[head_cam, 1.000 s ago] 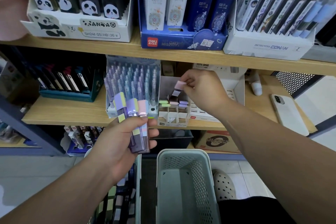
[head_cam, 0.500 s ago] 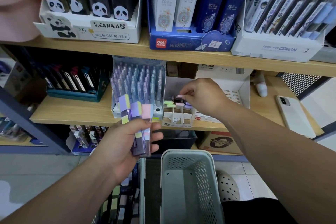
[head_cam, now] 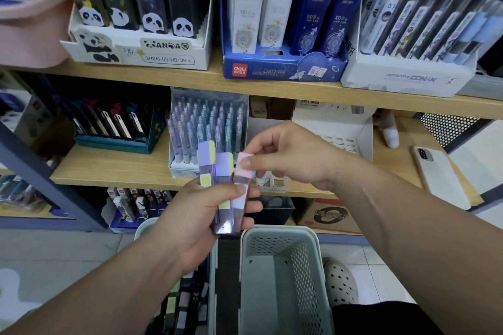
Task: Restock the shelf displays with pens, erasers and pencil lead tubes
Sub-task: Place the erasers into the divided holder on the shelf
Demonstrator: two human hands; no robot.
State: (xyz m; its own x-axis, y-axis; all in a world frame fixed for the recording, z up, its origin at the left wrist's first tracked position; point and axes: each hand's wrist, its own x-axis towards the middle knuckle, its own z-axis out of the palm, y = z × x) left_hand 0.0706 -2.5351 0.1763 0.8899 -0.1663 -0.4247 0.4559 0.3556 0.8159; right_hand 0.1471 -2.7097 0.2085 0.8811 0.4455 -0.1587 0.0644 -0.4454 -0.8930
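Tubes point(head_cam: 215, 168) are gripped near upright in the left hand point(head_cam: 190, 215); the pink tube point(head_cam: 241, 183) is pinched at its cap by the right hand point(head_cam: 296, 155); the box point(head_cam: 269, 184) lies at one o'clock, nearer the right hand

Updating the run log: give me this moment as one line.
left hand: holds lead tubes | right hand: pinches pink tube at cap | likely next: pull it out, slot into shelf box

White phone point(head_cam: 438, 177) far right; perforated clog point(head_cam: 340, 283) below.
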